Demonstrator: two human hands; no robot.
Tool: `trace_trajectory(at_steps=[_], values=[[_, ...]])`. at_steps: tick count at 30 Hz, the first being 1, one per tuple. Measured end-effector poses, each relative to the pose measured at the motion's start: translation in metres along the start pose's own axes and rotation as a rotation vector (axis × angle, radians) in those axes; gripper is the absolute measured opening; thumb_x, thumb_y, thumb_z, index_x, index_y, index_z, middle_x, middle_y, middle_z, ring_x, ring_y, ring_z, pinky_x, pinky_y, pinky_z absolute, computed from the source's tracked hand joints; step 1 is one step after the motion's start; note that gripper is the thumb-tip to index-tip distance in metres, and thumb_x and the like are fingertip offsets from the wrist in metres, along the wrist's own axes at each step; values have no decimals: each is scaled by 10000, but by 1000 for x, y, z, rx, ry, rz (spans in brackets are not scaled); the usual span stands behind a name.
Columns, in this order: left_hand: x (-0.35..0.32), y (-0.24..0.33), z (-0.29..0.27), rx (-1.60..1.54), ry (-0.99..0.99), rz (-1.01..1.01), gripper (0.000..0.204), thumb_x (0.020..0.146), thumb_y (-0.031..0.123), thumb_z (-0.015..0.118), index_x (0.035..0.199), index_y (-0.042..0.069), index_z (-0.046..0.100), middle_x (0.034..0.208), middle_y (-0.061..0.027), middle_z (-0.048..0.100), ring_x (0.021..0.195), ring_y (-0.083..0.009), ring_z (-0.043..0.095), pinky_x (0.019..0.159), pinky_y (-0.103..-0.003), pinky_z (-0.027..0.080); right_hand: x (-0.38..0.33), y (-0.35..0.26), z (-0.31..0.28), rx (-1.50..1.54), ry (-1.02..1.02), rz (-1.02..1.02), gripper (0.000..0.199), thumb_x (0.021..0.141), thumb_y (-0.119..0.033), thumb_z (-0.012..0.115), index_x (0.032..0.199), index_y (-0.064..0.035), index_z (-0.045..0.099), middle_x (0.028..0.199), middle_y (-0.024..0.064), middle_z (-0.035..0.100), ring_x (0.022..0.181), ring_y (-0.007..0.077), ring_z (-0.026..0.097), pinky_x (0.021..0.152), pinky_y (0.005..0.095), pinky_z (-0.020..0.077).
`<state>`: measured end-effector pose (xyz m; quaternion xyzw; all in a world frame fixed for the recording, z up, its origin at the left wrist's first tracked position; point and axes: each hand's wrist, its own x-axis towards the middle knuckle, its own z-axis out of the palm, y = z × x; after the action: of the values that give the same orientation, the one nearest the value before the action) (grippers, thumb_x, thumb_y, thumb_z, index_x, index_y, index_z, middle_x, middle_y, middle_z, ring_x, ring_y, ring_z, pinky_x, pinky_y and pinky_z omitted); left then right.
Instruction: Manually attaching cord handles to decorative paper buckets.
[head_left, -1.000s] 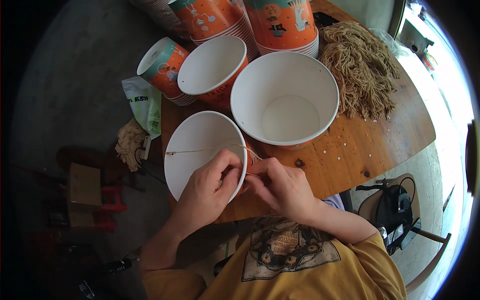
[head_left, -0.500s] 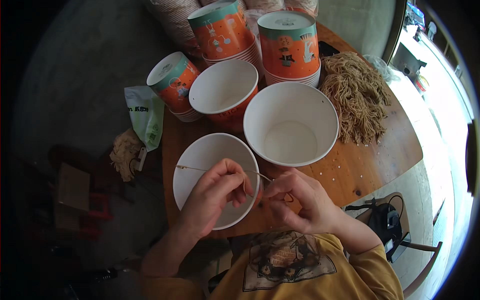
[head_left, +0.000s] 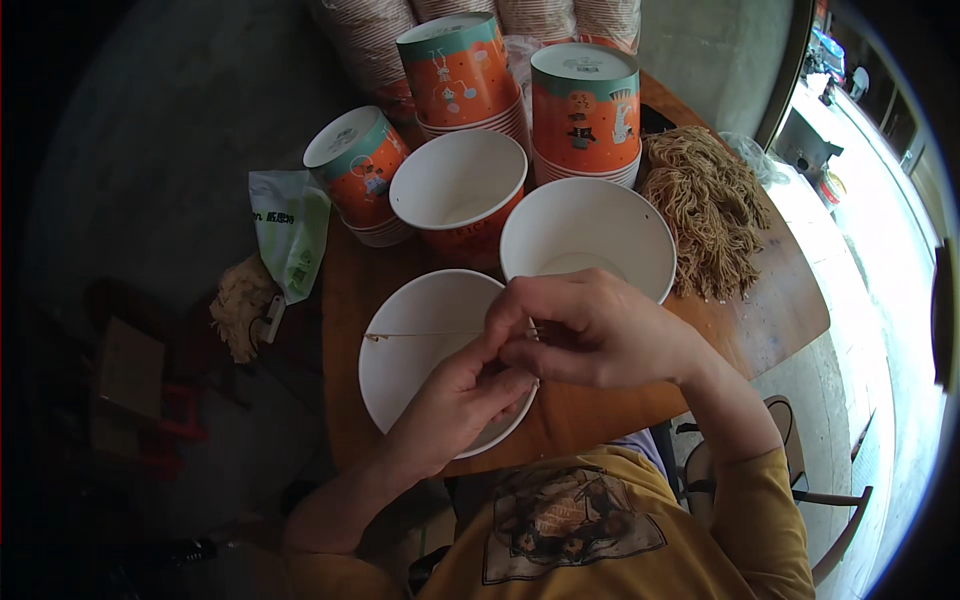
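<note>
The nearest white-lined paper bucket point(head_left: 400, 390) stands open end up in front of me. A thin tan string point(head_left: 430, 333) is fastened at its left rim and stretches across the opening to my hands. My left hand point(head_left: 455, 405) reaches over the bucket to its right rim, its fingers closed on the string there. Close above it, my right hand point(head_left: 595, 330) pinches the string between thumb and forefinger, its palm turned down. The fingertips meet and partly hide the string's end and the right rim.
Two more upright paper buckets point(head_left: 600, 220) stand behind. Stacks of upturned orange buckets point(head_left: 585, 120) and wrapped stacks point(head_left: 540, 18) are farther back. A heap of tan strings point(head_left: 705, 215) lies at the right. A white-green bag point(head_left: 290, 225) hangs at the table's left edge, and a chair point(head_left: 840, 500) is at right.
My right hand has moved up and left, over the fingers of my left hand. My left hand has shifted right to the bucket's right rim. The string now runs straighter across the opening.
</note>
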<state>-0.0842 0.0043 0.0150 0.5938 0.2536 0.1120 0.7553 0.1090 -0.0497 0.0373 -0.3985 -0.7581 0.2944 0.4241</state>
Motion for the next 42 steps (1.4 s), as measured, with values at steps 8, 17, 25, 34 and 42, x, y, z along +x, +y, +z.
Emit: trace_trajectory(at_steps=[8,17,25,34,42], values=[[1,-4,-1,90,-33,24,155,963,137,532,1040,28,611,901,12,559,806,-58,508,749,-222,437,18,11,1,-180,-54,-63,106,833,-59,626,931,-87,598,790,56,621,724,234,625,615,343,479],[7,-2,3,-64,-63,33,146,971,130,502,1058,34,569,871,9,532,786,-65,484,740,-218,422,9,18,2,-235,62,-35,108,831,-39,626,932,-73,606,787,53,625,713,226,633,623,344,489],[9,2,5,-62,36,47,136,979,127,479,1060,49,556,853,18,499,752,-60,453,709,-212,403,6,19,-3,-104,131,-14,112,841,-78,631,947,-75,595,757,76,647,699,235,654,618,334,503],[14,-1,5,-129,11,102,281,953,90,522,1230,59,495,903,-1,530,793,-73,481,729,-226,415,6,17,-8,-50,60,-19,140,826,-23,662,961,-54,639,906,48,664,833,191,651,734,300,518],[13,1,10,-33,124,94,449,956,90,507,1390,97,393,941,30,513,776,-52,448,716,-203,398,3,20,-8,6,27,-61,173,816,-11,663,981,-62,645,894,43,664,826,184,649,728,301,517]])
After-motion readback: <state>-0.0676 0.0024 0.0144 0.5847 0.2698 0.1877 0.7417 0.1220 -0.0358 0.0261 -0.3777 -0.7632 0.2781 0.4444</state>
